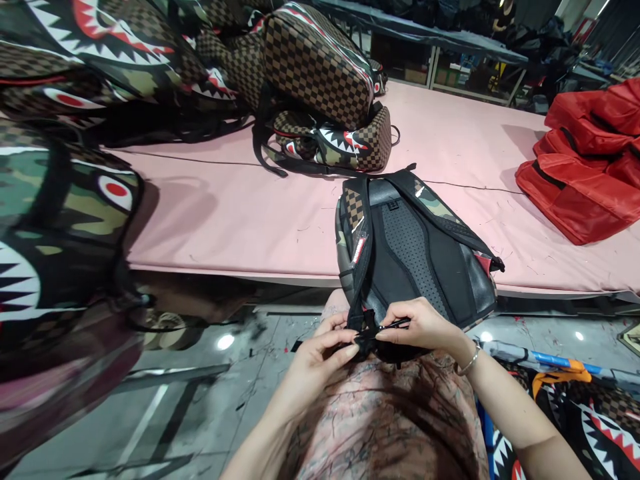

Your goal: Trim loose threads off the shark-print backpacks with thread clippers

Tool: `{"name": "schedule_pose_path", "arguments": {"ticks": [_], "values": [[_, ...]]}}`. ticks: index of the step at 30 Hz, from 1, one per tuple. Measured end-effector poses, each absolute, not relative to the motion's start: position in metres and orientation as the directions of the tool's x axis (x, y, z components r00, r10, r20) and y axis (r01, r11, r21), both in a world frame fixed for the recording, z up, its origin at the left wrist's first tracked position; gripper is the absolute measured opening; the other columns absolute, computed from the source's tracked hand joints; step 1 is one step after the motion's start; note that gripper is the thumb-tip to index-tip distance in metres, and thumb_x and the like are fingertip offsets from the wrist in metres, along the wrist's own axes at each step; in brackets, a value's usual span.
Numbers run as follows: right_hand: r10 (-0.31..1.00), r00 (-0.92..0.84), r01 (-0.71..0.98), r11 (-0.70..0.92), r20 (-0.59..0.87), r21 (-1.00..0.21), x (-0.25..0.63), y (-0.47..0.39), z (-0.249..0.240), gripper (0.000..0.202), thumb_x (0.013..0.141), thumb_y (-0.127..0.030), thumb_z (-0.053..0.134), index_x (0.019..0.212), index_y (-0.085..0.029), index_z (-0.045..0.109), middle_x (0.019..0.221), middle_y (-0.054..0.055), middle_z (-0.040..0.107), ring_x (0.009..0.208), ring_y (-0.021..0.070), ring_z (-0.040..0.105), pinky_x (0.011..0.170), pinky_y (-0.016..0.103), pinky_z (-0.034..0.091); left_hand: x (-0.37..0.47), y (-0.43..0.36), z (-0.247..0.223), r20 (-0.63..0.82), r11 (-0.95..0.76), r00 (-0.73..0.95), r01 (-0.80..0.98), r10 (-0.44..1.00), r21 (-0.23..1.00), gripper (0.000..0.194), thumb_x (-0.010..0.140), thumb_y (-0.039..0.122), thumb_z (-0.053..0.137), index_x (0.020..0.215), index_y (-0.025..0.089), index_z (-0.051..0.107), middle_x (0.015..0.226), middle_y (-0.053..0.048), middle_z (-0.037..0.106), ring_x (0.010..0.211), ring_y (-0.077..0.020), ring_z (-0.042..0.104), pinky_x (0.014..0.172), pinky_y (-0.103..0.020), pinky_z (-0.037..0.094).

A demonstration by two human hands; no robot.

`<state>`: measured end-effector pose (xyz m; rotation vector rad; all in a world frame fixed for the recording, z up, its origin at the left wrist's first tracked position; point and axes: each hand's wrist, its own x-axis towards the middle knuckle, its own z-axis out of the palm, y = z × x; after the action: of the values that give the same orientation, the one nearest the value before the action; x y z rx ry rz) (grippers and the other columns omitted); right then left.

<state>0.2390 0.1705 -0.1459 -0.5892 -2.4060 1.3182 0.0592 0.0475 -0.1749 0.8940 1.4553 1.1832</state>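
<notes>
A black-backed backpack (407,247) with checkered and camouflage sides lies straps up across the table's front edge, its lower end over my lap. At its lower left corner, my left hand (330,347) pinches the black strap (356,313) near its end. Close beside it, my right hand (417,327) is closed, thumb and fingers together, on a slim black tool (397,324) that points toward the left fingertips. Its exact kind is too small to make out. The fingers partly hide the dark strap end between both hands.
The pink-covered table (240,220) bears checkered shark-face backpacks (320,73) at the back and red bags (585,180) at the right. More shark-face bags (65,220) stand close at left. A blue-and-orange frame (555,363) is low at right. A person (504,20) stands far back.
</notes>
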Motion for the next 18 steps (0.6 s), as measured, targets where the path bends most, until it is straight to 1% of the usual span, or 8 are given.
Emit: {"name": "schedule_pose_path", "arguments": {"ticks": [3, 7, 8, 10, 12, 14, 16, 18], "values": [[0.480, -0.871, 0.173, 0.496, 0.102, -0.851, 0.238, 0.173, -0.147, 0.024, 0.080, -0.037, 0.062, 0.076, -0.013, 0.064, 0.072, -0.001, 0.061, 0.062, 0.0069, 0.051, 0.059, 0.017, 0.035, 0.060, 0.048, -0.171, -0.255, 0.250, -0.216, -0.052, 0.943, 0.967, 0.025, 0.063, 0.039, 0.071, 0.076, 0.018, 0.072, 0.121, -0.013, 0.047, 0.117, -0.0283, 0.042, 0.104, -0.038, 0.027], [0.500, -0.863, 0.149, 0.381, 0.068, -0.912, 0.236, 0.173, -0.150, 0.025, 0.079, -0.037, 0.061, 0.073, -0.013, 0.063, 0.071, 0.000, 0.060, 0.062, 0.0076, 0.050, 0.059, 0.017, 0.035, 0.062, 0.049, -0.167, -0.265, 0.259, -0.219, -0.059, 0.939, 0.964, 0.025, 0.062, 0.040, 0.072, 0.075, 0.018, 0.073, 0.118, -0.012, 0.050, 0.115, -0.0282, 0.043, 0.104, -0.038, 0.027], [0.534, -0.844, 0.150, 0.327, 0.051, -0.933, 0.235, 0.173, -0.152, 0.026, 0.079, -0.037, 0.061, 0.072, -0.012, 0.062, 0.069, 0.000, 0.059, 0.061, 0.0077, 0.049, 0.057, 0.018, 0.035, 0.062, 0.049, -0.167, -0.273, 0.262, -0.226, -0.080, 0.935, 0.962, 0.025, 0.061, 0.039, 0.072, 0.075, 0.018, 0.073, 0.116, -0.012, 0.052, 0.113, -0.0275, 0.045, 0.103, -0.037, 0.029], [0.642, -0.767, 0.150, 0.175, -0.002, -0.973, 0.234, 0.169, -0.158, 0.027, 0.077, -0.038, 0.062, 0.069, -0.012, 0.058, 0.063, 0.000, 0.054, 0.057, 0.0073, 0.045, 0.053, 0.018, 0.033, 0.063, 0.050, -0.166, -0.320, 0.281, -0.234, -0.184, 0.918, 0.942, 0.026, 0.060, 0.040, 0.074, 0.075, 0.019, 0.073, 0.110, -0.010, 0.056, 0.107, -0.0252, 0.049, 0.098, -0.035, 0.034], [0.740, -0.668, 0.118, 0.008, -0.073, -0.993, 0.233, 0.163, -0.164, 0.030, 0.077, -0.040, 0.060, 0.068, -0.012, 0.053, 0.056, -0.002, 0.046, 0.051, 0.0061, 0.037, 0.047, 0.018, 0.027, 0.064, 0.051, -0.163, -0.417, 0.335, -0.215, -0.335, 0.883, 0.881, 0.028, 0.056, 0.041, 0.076, 0.074, 0.019, 0.073, 0.101, -0.010, 0.060, 0.097, -0.0225, 0.053, 0.090, -0.032, 0.040], [0.806, -0.581, 0.083, -0.077, -0.110, -0.994, 0.233, 0.152, -0.167, 0.030, 0.078, -0.042, 0.057, 0.073, -0.013, 0.052, 0.053, -0.004, 0.038, 0.048, 0.0059, 0.030, 0.045, 0.018, 0.023, 0.065, 0.053, -0.158, -0.516, 0.397, -0.176, -0.453, 0.838, 0.798, 0.031, 0.051, 0.041, 0.078, 0.071, 0.017, 0.073, 0.092, -0.010, 0.063, 0.089, -0.0207, 0.055, 0.084, -0.029, 0.043], [0.856, -0.506, 0.113, -0.051, -0.102, -0.992, 0.231, 0.139, -0.167, 0.028, 0.074, -0.040, 0.062, 0.081, -0.014, 0.054, 0.052, -0.005, 0.038, 0.047, 0.0065, 0.031, 0.045, 0.018, 0.024, 0.068, 0.056, -0.151, -0.567, 0.429, -0.166, -0.495, 0.807, 0.756, 0.033, 0.048, 0.040, 0.080, 0.067, 0.014, 0.072, 0.084, -0.011, 0.064, 0.085, -0.0202, 0.056, 0.082, -0.028, 0.043], [0.885, -0.466, 0.191, 0.083, -0.016, -0.978, 0.229, 0.126, -0.166, 0.028, 0.069, -0.036, 0.068, 0.084, -0.015, 0.057, 0.057, -0.004, 0.047, 0.051, 0.0082, 0.040, 0.049, 0.019, 0.031, 0.071, 0.059, -0.145, -0.568, 0.423, -0.189, -0.493, 0.801, 0.760, 0.034, 0.048, 0.040, 0.079, 0.065, 0.012, 0.071, 0.083, -0.011, 0.064, 0.083, -0.0195, 0.055, 0.080, -0.028, 0.043]]}}
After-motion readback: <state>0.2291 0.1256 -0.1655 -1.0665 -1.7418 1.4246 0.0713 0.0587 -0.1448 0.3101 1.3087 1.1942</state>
